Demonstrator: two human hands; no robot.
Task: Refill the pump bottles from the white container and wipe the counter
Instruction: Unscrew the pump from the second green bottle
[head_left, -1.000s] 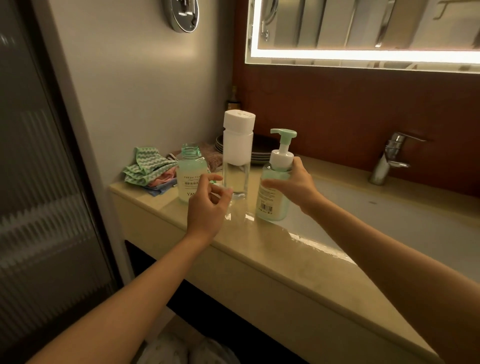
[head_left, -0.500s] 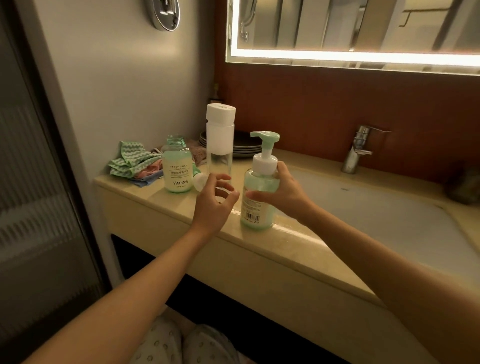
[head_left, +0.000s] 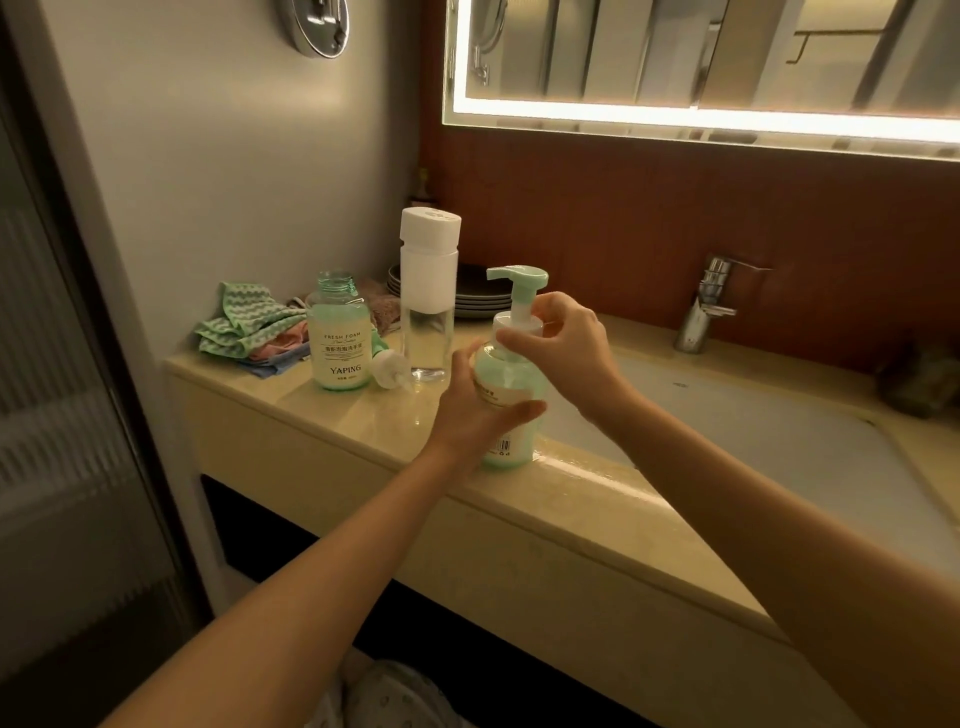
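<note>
A green pump bottle (head_left: 511, 441) stands at the counter's front edge beside the sink. My left hand (head_left: 475, 410) wraps around its body. My right hand (head_left: 563, 343) grips its white collar, just under the green pump head (head_left: 519, 278). Behind them stands the tall white container (head_left: 428, 291), white on top and clear below. To its left a second green bottle (head_left: 340, 338), labelled YAPING, stands with no pump on it. Its pump head (head_left: 389, 366) lies on the beige counter (head_left: 332, 415) between that bottle and the container.
Folded cloths (head_left: 244, 327), green, pink and blue, are piled at the counter's back left by the wall. Dark plates (head_left: 483, 296) are stacked behind the container. The white sink (head_left: 753, 441) and a chrome tap (head_left: 706, 306) lie to the right, under a lit mirror (head_left: 701, 62).
My left hand has moved from in front of the white container onto the pump bottle's body. My right hand has slid up from the bottle's body to its collar.
</note>
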